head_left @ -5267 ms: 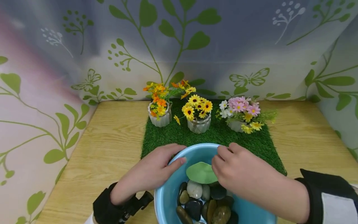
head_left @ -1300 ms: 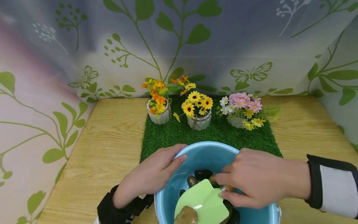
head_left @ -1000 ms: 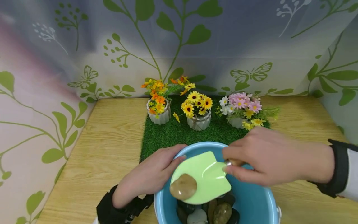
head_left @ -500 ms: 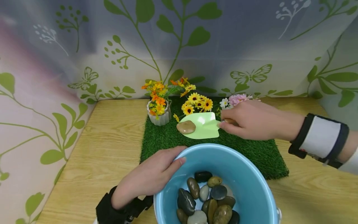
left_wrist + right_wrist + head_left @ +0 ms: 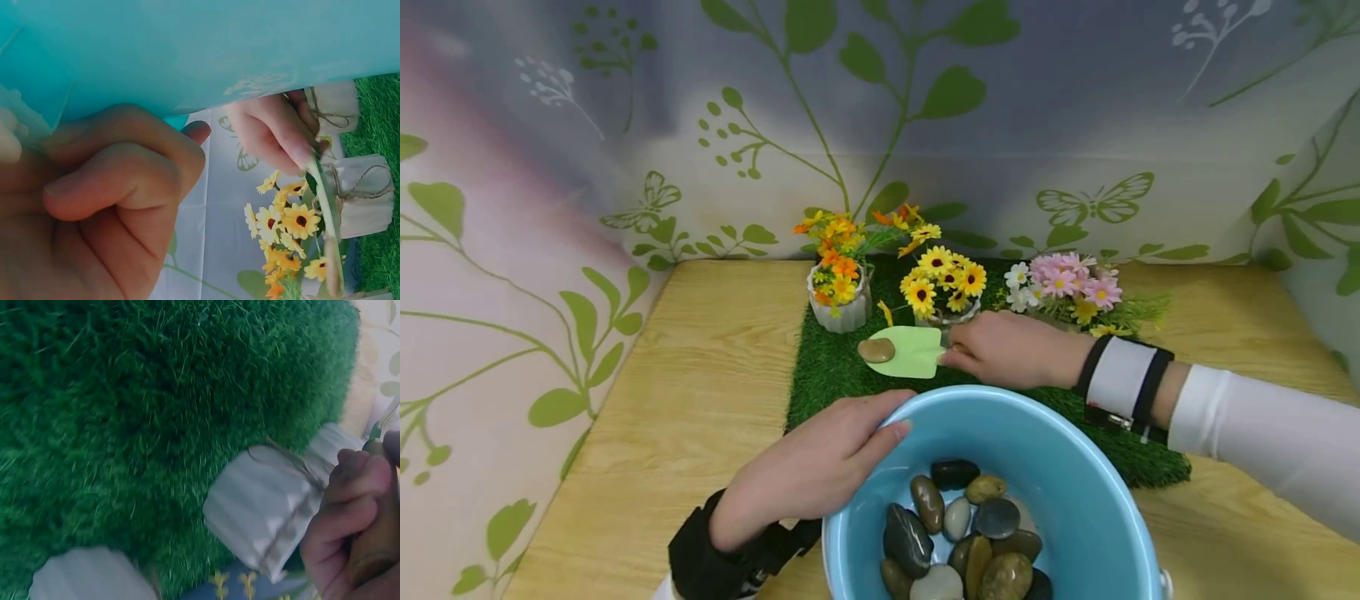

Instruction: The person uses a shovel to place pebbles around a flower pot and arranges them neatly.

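Note:
My right hand (image 5: 1011, 350) grips the wooden handle (image 5: 377, 540) of a small trowel with a light green blade (image 5: 912, 353). A smooth tan stone (image 5: 876, 350) lies near the blade's tip. In the head view the trowel is over the artificial grass mat (image 5: 827, 371), in front of the flower pots. My left hand (image 5: 812, 467) holds the rim of a light blue bucket (image 5: 1093, 492) on its left side, thumb over the edge. Several dark, brown and pale stones (image 5: 981, 533) lie at the bottom of the bucket.
Along the mat's back stand three white pots: orange flowers (image 5: 838, 267) on the left, yellow ones (image 5: 943, 279) in the middle, pink and white ones (image 5: 1067, 283) on the right. They sit close behind the trowel. The wooden table (image 5: 700, 367) extends to both sides; a leaf-patterned cloth rises behind.
The trowel came up out of the bucket with the tan stone on it and moved forward over the mat, then a little left. The left hand stayed on the rim.

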`<action>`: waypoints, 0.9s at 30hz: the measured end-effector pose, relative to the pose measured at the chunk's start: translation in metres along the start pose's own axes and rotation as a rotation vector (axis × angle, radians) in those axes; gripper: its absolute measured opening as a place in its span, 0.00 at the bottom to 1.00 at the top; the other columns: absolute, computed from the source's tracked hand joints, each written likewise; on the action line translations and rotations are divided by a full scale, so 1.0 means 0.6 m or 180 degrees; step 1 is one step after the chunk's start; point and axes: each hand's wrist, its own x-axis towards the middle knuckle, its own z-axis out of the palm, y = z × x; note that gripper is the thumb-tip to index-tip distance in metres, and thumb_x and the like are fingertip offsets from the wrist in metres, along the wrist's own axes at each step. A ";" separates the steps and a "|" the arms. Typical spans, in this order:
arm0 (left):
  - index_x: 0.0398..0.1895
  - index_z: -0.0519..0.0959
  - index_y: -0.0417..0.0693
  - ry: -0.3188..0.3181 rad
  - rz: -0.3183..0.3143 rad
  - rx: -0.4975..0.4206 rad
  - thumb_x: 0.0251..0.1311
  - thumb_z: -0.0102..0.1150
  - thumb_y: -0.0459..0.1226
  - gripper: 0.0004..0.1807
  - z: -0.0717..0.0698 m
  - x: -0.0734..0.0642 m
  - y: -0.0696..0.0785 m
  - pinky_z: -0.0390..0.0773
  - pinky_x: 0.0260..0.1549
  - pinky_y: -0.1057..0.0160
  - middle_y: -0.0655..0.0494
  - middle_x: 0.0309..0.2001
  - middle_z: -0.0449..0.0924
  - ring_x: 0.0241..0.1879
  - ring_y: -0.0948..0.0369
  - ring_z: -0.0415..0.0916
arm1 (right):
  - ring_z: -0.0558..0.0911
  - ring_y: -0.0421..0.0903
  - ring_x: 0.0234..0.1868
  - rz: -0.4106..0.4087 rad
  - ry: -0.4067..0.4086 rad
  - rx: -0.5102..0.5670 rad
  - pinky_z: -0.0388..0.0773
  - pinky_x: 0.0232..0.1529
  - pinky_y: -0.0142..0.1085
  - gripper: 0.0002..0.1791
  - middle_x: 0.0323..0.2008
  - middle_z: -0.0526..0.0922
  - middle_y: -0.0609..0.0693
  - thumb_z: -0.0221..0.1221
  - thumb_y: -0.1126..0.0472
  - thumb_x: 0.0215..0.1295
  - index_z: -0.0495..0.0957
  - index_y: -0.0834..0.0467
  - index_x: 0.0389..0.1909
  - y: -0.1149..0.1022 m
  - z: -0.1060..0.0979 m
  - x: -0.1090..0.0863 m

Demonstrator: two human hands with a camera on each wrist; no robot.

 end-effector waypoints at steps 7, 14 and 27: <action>0.59 0.71 0.60 0.0016 -0.0003 0.0072 0.81 0.37 0.44 0.13 -0.002 0.002 -0.001 0.77 0.49 0.63 0.68 0.47 0.78 0.46 0.71 0.78 | 0.72 0.41 0.19 0.0021 -0.0112 -0.0029 0.71 0.25 0.36 0.17 0.19 0.71 0.47 0.51 0.51 0.78 0.75 0.54 0.29 -0.013 0.022 0.051; 0.63 0.70 0.56 -0.0002 0.0009 0.0020 0.81 0.36 0.44 0.16 -0.001 0.001 -0.003 0.77 0.51 0.64 0.67 0.49 0.79 0.49 0.71 0.77 | 0.74 0.41 0.19 0.0146 -0.0184 -0.0143 0.74 0.25 0.36 0.19 0.18 0.72 0.47 0.52 0.51 0.78 0.76 0.55 0.25 -0.043 0.042 0.102; 0.64 0.70 0.55 0.0033 0.0032 0.0085 0.81 0.36 0.45 0.17 0.002 0.000 -0.003 0.77 0.51 0.63 0.66 0.49 0.79 0.49 0.71 0.77 | 0.74 0.43 0.19 0.0758 -0.0800 -0.0167 0.72 0.24 0.34 0.20 0.19 0.70 0.48 0.53 0.49 0.77 0.78 0.56 0.28 -0.088 0.016 0.150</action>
